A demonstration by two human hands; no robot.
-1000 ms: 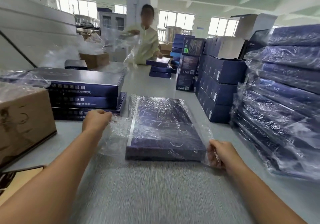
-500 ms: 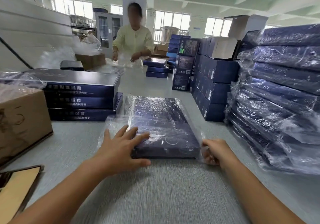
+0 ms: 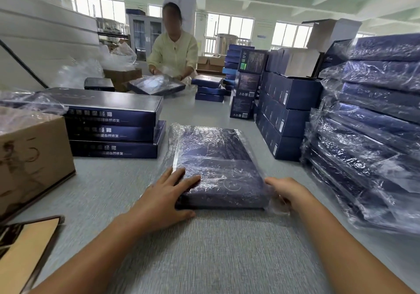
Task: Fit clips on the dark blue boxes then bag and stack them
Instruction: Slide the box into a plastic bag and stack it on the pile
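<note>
Cardboard shows first at the far left: a brown carton (image 3: 31,157) stands on the grey table (image 3: 204,248), with crumpled clear plastic lying over its top, and a flat tan card (image 3: 25,255) lies at the near left corner. Just right of the carton, a stack of three unbagged dark blue boxes (image 3: 113,125) with pale lettering on their sides sits on the table. Behind it, across the table, a person in a pale yellow top (image 3: 173,53) leans over another wrapped box (image 3: 156,86).

In the middle, close to the camera wearer, the bagged box (image 3: 218,164) lies flat on the table, its long side running away from the viewer, inside a clear plastic bag (image 3: 204,134) that wrinkles over the top. The left hand (image 3: 166,198) lies spread at the near left corner, fingers straight and resting on the wrapped top, thumb along the near edge; it grips nothing. The right hand (image 3: 288,193) is at the near right corner, its fingers curled around the loose plastic that bunches there beside the box.

Further right, upright dark blue cartons (image 3: 286,116) are stacked in rows. At the far right stands the tall pile of bagged boxes (image 3: 375,130), each in shiny plastic, well apart from the one under the hands
</note>
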